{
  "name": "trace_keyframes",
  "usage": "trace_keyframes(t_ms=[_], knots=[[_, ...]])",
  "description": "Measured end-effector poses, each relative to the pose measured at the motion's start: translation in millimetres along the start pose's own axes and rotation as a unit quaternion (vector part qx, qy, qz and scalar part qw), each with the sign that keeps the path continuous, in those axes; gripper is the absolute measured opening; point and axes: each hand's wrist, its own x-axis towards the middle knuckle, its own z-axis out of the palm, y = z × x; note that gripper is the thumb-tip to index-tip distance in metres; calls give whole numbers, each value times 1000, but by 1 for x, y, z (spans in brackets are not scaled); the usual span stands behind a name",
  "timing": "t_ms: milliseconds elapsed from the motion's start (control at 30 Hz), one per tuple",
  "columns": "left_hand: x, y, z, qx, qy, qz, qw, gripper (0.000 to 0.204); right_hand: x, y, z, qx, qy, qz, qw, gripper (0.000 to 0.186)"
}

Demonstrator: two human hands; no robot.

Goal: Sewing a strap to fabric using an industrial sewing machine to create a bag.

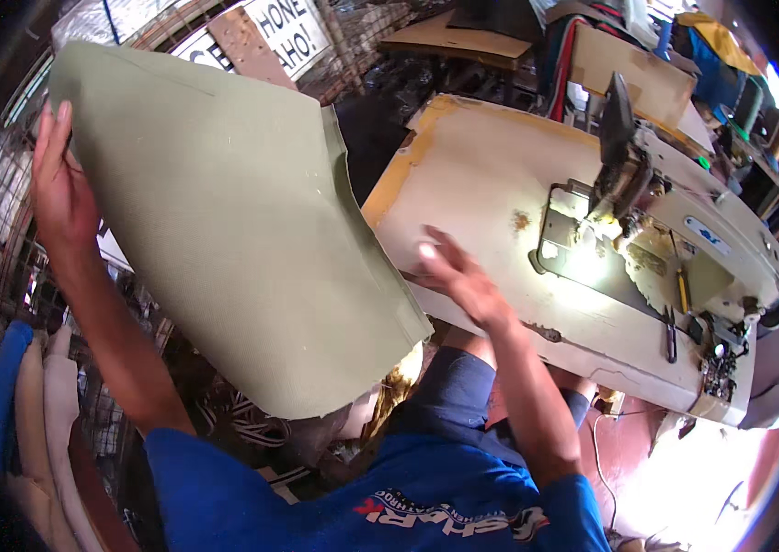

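A large olive-green panel of sheet material (215, 202), perhaps vinyl or upholstery fabric, hangs tilted in front of me on the left, with a folded strip along its right side. My left hand (66, 198) holds it by the upper left edge, fingers stretched upward; the thumb is hidden. To the right of the panel, over the near edge of the sewing table (472, 156), my right hand (468, 285) is open and empty, its fingers apart. The sewing machine (711, 221) stands on the right of the table, its lamp lighting the needle area.
Small scissors or snips (670, 336) and a yellow-handled tool (683, 290) lie by the machine. Rolls of material (35, 396) stand at lower left beside a wire mesh wall. Boards and a cardboard box (629, 78) crowd the back.
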Motion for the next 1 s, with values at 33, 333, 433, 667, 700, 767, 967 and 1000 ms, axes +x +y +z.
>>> trace_keyframes(t_ms=[33,333,433,667,700,767,967,1000], knots=[[-2,-5,-2,-7,-18,-12,1000,59,11,2,12,118,-76,13,990,80],[-114,-111,-5,116,-144,-208,960,34,-15,-7,-74,-279,154,-94,943,48],[-174,-183,21,195,-245,-298,902,32,-40,-7,-125,-364,200,0,910,35],[-208,-230,76,335,-372,-219,838,55,-80,-14,-144,-409,266,17,873,32],[-208,-224,88,319,-389,-192,843,55,-81,-17,-145,-391,286,28,874,33],[-211,-211,114,486,-296,49,821,64,-80,-20,-147,-399,277,37,873,34],[-225,-207,220,179,-492,108,845,49,-73,-24,-153,-403,245,89,877,37],[-234,-212,241,189,-525,118,821,47,-73,-24,-153,-401,234,72,883,38]])
